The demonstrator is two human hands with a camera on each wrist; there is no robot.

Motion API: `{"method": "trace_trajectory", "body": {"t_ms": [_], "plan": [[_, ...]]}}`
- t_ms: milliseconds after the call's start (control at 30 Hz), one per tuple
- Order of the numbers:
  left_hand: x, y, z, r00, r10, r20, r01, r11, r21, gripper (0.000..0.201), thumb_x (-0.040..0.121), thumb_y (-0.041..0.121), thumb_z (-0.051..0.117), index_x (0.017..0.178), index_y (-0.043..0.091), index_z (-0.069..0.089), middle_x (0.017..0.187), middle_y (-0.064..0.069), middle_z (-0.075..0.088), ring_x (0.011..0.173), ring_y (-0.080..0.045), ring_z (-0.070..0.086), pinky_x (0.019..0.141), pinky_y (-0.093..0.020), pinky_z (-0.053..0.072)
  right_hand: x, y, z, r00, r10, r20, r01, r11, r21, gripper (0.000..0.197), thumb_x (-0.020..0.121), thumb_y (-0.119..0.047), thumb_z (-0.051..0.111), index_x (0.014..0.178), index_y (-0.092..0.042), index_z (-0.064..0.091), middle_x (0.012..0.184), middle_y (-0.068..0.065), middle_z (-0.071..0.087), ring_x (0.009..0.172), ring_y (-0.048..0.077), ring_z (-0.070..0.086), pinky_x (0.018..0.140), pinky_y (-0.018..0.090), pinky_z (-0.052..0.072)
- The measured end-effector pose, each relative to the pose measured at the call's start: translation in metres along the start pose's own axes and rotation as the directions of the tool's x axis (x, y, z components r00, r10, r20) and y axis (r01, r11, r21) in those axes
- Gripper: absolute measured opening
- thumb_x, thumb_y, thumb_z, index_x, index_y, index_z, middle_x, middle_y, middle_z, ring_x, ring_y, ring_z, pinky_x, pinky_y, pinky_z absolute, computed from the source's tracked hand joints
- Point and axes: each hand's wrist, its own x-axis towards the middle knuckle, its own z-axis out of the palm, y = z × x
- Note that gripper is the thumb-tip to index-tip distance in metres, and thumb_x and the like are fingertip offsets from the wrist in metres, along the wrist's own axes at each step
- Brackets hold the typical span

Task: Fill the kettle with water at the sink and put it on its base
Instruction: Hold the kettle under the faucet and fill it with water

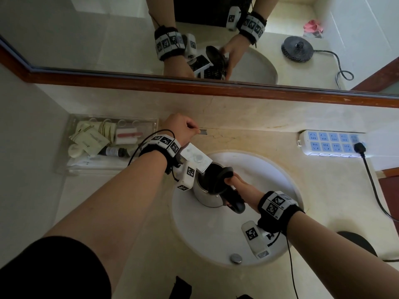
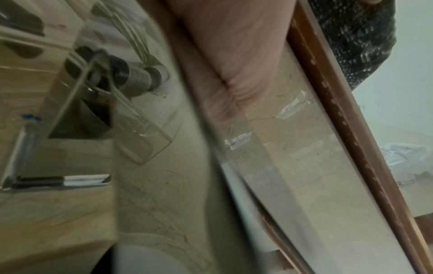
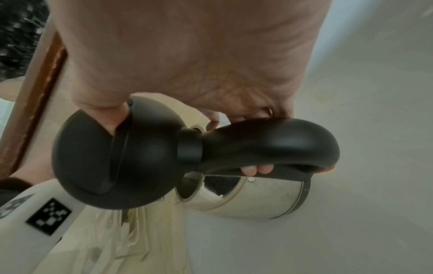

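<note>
A long wood-framed mirror [image 1: 216,85] runs across the wall above the pale marble counter [image 1: 248,124]. Set into the counter is the round white sink [image 1: 194,244], with its metal drain plug [image 1: 236,258] near the front rim. At the left, against the wall, a clear tray [image 1: 108,143] holds sachets and small toiletries, and at the right a white power strip [image 1: 330,143] with blue sockets has 1 black plug in it. The kettle base [image 1: 297,49] shows only as a reflection in the mirror, a black disc with a cord. The steel kettle [image 1: 208,194] hangs over the sink basin, lid tipped open, its mouth just under the flat chrome tap spout [image 1: 195,158]. The right hand [image 1: 244,190] is wrapped around the black handle, fingers curled beneath it and thumb against the raised lid. The left hand [image 1: 181,128] is closed in a fist behind the spout on the narrow tap lever [image 1: 203,132]. Whether water runs cannot be told.
</note>
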Motion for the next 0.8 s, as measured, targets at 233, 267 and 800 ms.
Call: {"method": "trace_trajectory", "body": {"t_ms": [233,267,800], "plan": [[0.0002,-0.0003,-0.0006,1.0,0.012,0.003,-0.012,1.0,0.016,0.007,0.083,0.025,0.076,0.088,0.022,0.078,0.069,0.017,0.064,0.067,0.001,0.06,0.069,-0.021,0.051,0.0021,0.0014,0.0004,1.0,-0.024,0.009,0.024,1.0,0.011,0.061,0.086,-0.045,0.046,0.141,-0.021,0.035,0.094,0.015,0.063,0.07,0.023,0.061,0.061,0.02,0.056],[-0.0001,-0.0001,-0.0005,1.0,0.011,0.003,-0.011,1.0,0.014,0.006,0.082,0.025,0.076,0.088,0.023,0.078,0.068,0.018,0.063,0.066,0.001,0.06,0.069,-0.021,0.052,0.0024,0.0015,0.0005,1.0,-0.027,0.009,0.027,1.0,0.015,0.061,0.086,-0.044,0.046,0.141,-0.021,0.035,0.094,0.015,0.063,0.069,0.023,0.061,0.06,0.02,0.055],[-0.0022,0.0018,-0.0026,1.0,0.019,0.018,-0.02,1.0,0.016,0.01,0.084,0.024,0.073,0.092,0.021,0.079,0.069,0.016,0.064,0.067,-0.002,0.06,0.071,-0.024,0.053,0.0051,0.0027,0.0009,1.0,-0.023,0.005,0.023,1.0,0.014,0.066,0.08,-0.047,0.047,0.14,-0.023,0.035,0.095,0.017,0.062,0.064,0.021,0.062,0.062,0.024,0.056]]}}
